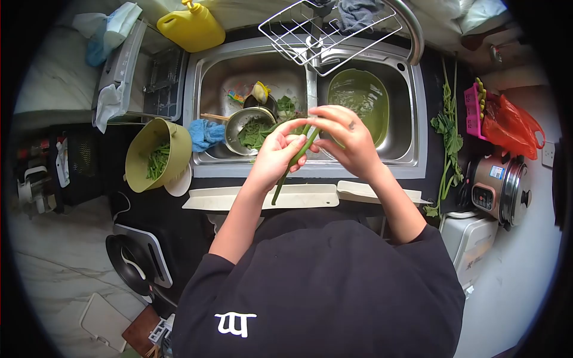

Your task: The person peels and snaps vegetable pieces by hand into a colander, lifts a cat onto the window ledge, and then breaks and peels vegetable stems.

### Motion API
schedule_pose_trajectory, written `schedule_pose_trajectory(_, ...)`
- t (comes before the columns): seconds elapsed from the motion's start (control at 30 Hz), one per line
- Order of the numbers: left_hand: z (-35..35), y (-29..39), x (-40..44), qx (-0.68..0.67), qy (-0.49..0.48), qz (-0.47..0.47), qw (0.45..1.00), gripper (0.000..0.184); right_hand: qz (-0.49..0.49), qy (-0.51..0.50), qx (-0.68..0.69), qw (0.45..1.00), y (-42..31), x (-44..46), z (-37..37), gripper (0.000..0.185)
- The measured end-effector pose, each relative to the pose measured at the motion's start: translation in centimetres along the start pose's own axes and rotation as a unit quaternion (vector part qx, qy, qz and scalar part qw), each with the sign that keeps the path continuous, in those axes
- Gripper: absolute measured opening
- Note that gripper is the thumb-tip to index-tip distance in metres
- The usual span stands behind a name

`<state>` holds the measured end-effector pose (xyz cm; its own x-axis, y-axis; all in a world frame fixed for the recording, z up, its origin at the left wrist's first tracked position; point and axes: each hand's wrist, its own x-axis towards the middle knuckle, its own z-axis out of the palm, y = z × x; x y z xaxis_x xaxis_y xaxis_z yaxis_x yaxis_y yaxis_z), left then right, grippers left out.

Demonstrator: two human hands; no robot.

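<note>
My left hand [276, 156] is closed around a long green stem [296, 158], a leafless vegetable stalk whose lower end hangs toward the counter's front edge. At the stalk's upper end, the fingers and thumb of my right hand [349, 138] are bent in and pinch it. Both hands are above the front of the double sink [203, 156], near its divider. Below and to the left, a metal bowl [234, 126] in the left basin has green leaves [255, 132] in it. A green basin of water [385, 113] sits in the right basin.
At left stands an olive container [179, 145] with cut green pieces, beside a blue cloth [207, 134]. Leafy stalks [447, 134] lie on the right counter near a red plastic bag [510, 128] and a rice cooker [492, 191]. A wire rack [292, 27] overhangs the sink.
</note>
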<state>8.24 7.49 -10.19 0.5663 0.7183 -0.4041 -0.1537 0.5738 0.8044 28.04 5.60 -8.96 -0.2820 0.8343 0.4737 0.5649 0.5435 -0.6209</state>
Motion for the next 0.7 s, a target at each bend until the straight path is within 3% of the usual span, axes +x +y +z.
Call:
schedule_pose_trajectory(0.03,-0.3,0.1,-0.3,-0.005,-0.011,0.008,1.0,0.045,-0.053,-0.007,-0.029,0.998,-0.2,0.1,0.5,0.034)
schedule_pose_trajectory(0.17,-0.1,0.9,-2.7,-0.075,0.01,0.019,0.997,0.05,-0.06,-0.021,-0.076,0.995,-1.6,-0.2,0.3,0.031)
schedule_pose_trajectory(0.2,-0.7,1.0,-3.2,-0.1,-0.022,0.02,0.995,0.059,-0.056,-0.027,-0.081,0.995,-1.9,-0.1,0.3,0.031)
schedule_pose_trajectory(0.37,-0.5,1.9,-5.2,-0.075,-0.043,0.039,0.995,0.062,-0.12,-0.06,-0.147,0.98,-3.5,0.2,0.2,0.022)
schedule_pose_trajectory(0.57,-1.7,2.5,-6.9,-0.022,-0.025,-0.022,0.999,0.042,-0.097,-0.069,-0.184,0.976,-4.0,0.7,-1.1,0.013)
schedule_pose_trajectory(0.6,-1.4,2.4,-7.2,-0.018,0.008,-0.007,1.0,0.033,-0.097,-0.07,-0.183,0.976,-4.0,0.5,-1.0,0.013)
schedule_pose_trajectory(0.7,-1.1,1.7,-6.7,-0.048,0.033,0.029,0.998,0.03,-0.067,-0.088,-0.164,0.98,-4.0,0.2,-0.5,0.006)
